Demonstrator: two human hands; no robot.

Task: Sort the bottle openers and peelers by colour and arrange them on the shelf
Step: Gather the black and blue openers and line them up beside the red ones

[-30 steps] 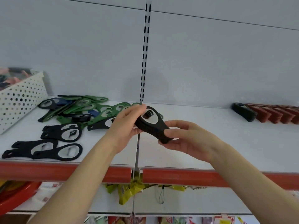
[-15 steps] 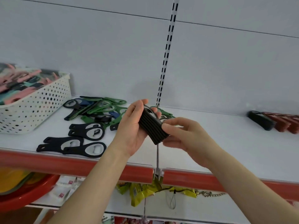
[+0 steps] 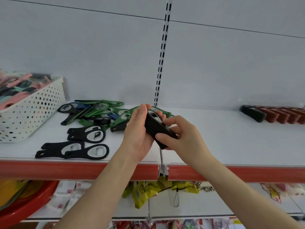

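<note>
Squaring black opener stack (image 3: 158, 129): left hand (image 3: 138, 131), right hand (image 3: 186, 139) both clasping it. Next, likely: file beside sorted row (image 3: 279, 115), right edge of shelf (image 3: 214, 144).

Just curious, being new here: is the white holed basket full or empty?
Full: the white perforated basket is heaped to its rim with pink, teal and black items.

The black stack of plastic bottle openers (image 3: 157, 129) shows fine parallel ridges along its side. The flat white shelf (image 3: 222, 138) has a red front strip. The white plastic basket (image 3: 33, 113), dotted with round holes, holds pink, teal and black pieces. The loose pile of openers (image 3: 102, 111) mixes green, blue and black. The standing row of openers (image 3: 280, 114) is brick red with one black end piece.
</note>
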